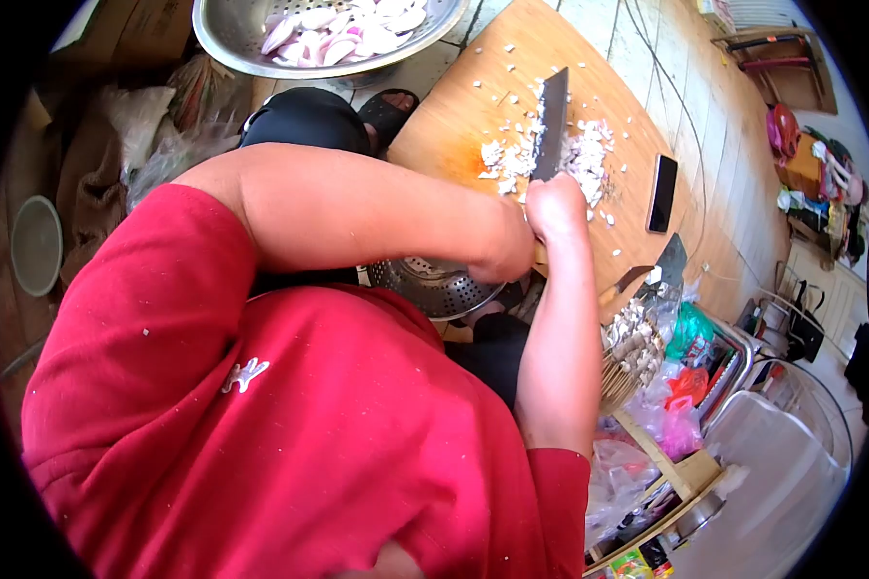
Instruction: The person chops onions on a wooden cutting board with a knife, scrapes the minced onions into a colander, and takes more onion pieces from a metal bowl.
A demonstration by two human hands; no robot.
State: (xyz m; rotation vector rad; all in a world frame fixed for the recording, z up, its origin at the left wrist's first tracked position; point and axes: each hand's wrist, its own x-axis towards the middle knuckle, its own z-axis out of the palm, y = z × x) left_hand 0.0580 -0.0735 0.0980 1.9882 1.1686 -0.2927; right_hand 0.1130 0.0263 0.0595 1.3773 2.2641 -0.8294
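A kitchen knife point(551, 125) with a broad dark blade points away from me over a round wooden board point(454, 125). Finely chopped red onion point(586, 154) lies on both sides of the blade. My right hand point(557, 205) is closed in a fist at the blade's base. Just below and left of it, my left hand point(504, 246) bends around the light handle, its fingers mostly hidden. A steel colander point(433, 289) stands under my left forearm, partly covered by it.
A steel bowl point(224, 60) of sliced red onion point(348, 29) stands at the top left. A phone point(661, 194) and a smaller knife point(628, 284) lie toward the board's right side. Chopped pale pieces point(635, 340) fill a basket nearby. Plastic bags point(681, 425) crowd the lower right.
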